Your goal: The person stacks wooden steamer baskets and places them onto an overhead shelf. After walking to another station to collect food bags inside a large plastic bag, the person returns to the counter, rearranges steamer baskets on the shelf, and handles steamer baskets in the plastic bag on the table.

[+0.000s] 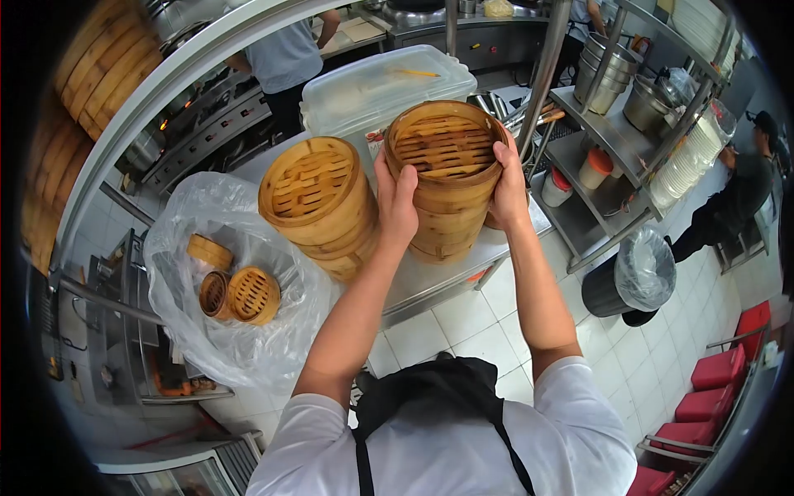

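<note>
The left hand (pixel 399 202) and the right hand (pixel 510 188) clasp opposite sides of a tall, round, tan bamboo steamer stack (pixel 451 194) near its top, palms facing, thumbs toward the wearer. The stack stands between them, straight ahead, its long axis roughly upright, so neither hand is clearly nearer; whether its base rests on the silver steel table (pixel 405 287) or is raised, I cannot tell. A second tan bamboo steamer stack (pixel 318 207) stands just beside it, on the left hand's side. Behind both lies a wide translucent plastic container (pixel 372 93). Farther left, a large clear plastic bag (pixel 178 252) holds three small round bamboo baskets (pixel 255 295), well apart from the right hand.
</note>
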A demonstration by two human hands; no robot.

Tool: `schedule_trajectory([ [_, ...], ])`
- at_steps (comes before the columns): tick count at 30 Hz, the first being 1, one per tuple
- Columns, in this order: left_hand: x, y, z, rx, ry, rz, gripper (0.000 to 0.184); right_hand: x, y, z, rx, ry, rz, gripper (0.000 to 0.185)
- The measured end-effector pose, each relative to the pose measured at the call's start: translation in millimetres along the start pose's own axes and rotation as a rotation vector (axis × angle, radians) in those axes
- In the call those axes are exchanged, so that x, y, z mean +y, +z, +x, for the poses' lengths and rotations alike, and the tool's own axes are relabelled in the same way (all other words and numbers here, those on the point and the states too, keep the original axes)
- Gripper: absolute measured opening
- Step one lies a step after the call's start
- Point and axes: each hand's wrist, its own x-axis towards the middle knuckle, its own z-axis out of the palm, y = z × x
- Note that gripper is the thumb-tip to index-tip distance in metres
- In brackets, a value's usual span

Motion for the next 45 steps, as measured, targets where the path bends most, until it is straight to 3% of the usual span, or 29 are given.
schedule_trajectory([
  [3,5.8,-4.1,1.1,-0.001,-0.104,-0.006,0.072,-7.8,1.6,-3.1,0.204,-0.030,-0.397,0.069],
  [4,8.3,-4.0,1.2,0.005,-0.110,-0.002,0.072,-29.1,12.9,-11.0,0.204,-0.166,-0.661,0.071],
  [6,8.9,-5.1,3.0,0.000,-0.117,-0.018,0.072,-43.7,7.4,-13.5,0.000,-0.105,-0.548,0.073],
  [9,5.3,-6.7,1.1,-0.038,-0.115,-0.071,0.072,-24.8,-9.5,-13.2,-0.196,-0.151,-0.789,0.083],
  [12,8.3,-6.8,-4.1,-0.042,-0.117,-0.074,0.076,-22.3,-7.7,-21.4,-0.124,-0.204,-0.412,0.093],
  [13,9.4,-6.8,-7.5,-0.042,-0.126,-0.069,0.078,-32.0,4.7,-30.8,-0.051,-0.072,-0.386,0.095],
  [18,28.2,-5.5,-50.1,-0.097,-0.300,-0.018,0.088,9.0,-27.6,-46.5,0.123,-0.165,-0.470,0.092],
  [21,100.0,-14.8,-81.1,-0.337,-0.480,0.025,0.094,-5.1,-45.0,-45.3,0.321,-0.216,-0.525,0.087],
  [22,141.5,-22.1,-82.2,-0.408,-0.409,0.108,0.096,-14.2,-51.5,-43.1,0.343,-0.195,-0.486,0.085],
  [24,237.5,-44.8,-63.1,-0.453,0.001,0.464,0.101,-25.1,-54.9,-40.4,0.377,-0.224,-0.365,0.083],
  [28,387.4,-85.1,41.4,-0.011,0.980,1.011,0.084,-35.0,-35.9,-56.4,0.351,-0.360,-0.243,0.083],
  [29,424.3,-95.1,86.7,0.089,1.185,1.002,0.069,-41.0,-20.4,-57.2,0.348,-0.378,-0.243,0.083],
  [30,469.0,-105.5,113.9,0.226,1.306,1.299,0.065,-45.1,-6.9,-62.2,0.354,-0.397,-0.247,0.083],
  [32,543.0,-111.7,158.0,0.405,1.368,1.395,0.055,-50.5,18.7,-67.9,0.353,-0.424,-0.254,0.089],
  [33,576.4,-127.3,192.7,0.530,1.371,1.547,0.056,-50.8,25.2,-70.3,0.341,-0.440,-0.255,0.089],
  [36,628.6,-131.4,251.7,0.646,1.085,1.629,0.063,-57.0,43.7,-77.4,0.327,-0.458,-0.312,0.089],
  [39,640.5,-136.9,288.7,0.714,0.629,1.791,0.080,-59.5,50.0,-81.8,0.314,-0.449,-0.349,0.084],
  [42,680.6,-154.8,315.7,0.657,0.477,1.802,0.094,-58.1,40.7,-100.6,0.360,-0.407,-0.393,0.081],
  [43,678.4,-156.7,301.8,0.612,0.494,1.748,0.098,-57.0,38.2,-106.0,0.385,-0.391,-0.380,0.077],
  [45,663.1,-187.0,334.2,0.772,0.681,1.900,0.094,-56.5,28.3,-113.9,0.393,-0.327,-0.339,0.073],
])
